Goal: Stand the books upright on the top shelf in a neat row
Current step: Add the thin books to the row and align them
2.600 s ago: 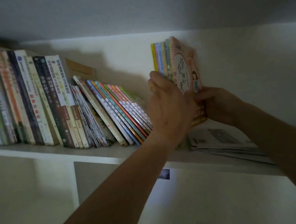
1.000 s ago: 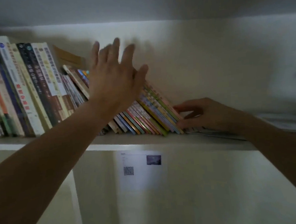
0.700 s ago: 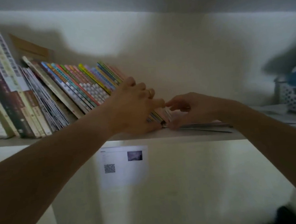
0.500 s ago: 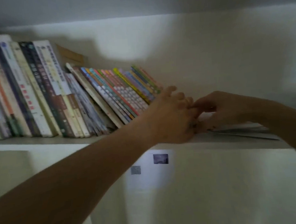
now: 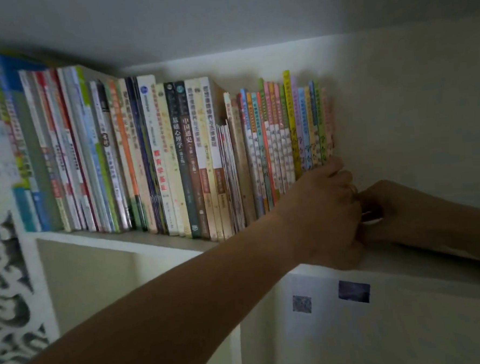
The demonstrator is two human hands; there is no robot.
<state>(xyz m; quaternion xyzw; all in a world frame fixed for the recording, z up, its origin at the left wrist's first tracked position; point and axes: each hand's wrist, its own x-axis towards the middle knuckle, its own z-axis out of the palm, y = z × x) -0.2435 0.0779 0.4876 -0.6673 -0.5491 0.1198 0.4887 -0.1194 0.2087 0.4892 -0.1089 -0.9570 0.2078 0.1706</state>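
My left hand (image 5: pixel 323 213) curls against the right end of the upright book row (image 5: pixel 284 139) on the top shelf (image 5: pixel 141 241). My right hand (image 5: pixel 389 212) sits just behind it. I cannot tell what either grasps.

Books' (image 5: pixel 287 139) btm behind left hand (image 5: pixel 324 219)

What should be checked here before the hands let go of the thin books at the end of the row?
1. Thin books upright: ok.
2. Row of books packed without gaps: ok.
3. Left hand bracing the row's right end: ok.
4. Right hand free of anything: cannot tell, the left hand hides its fingers.
5. Support beside the last book: not ok, only hands there.
6. Shelf bearing every book: ok.
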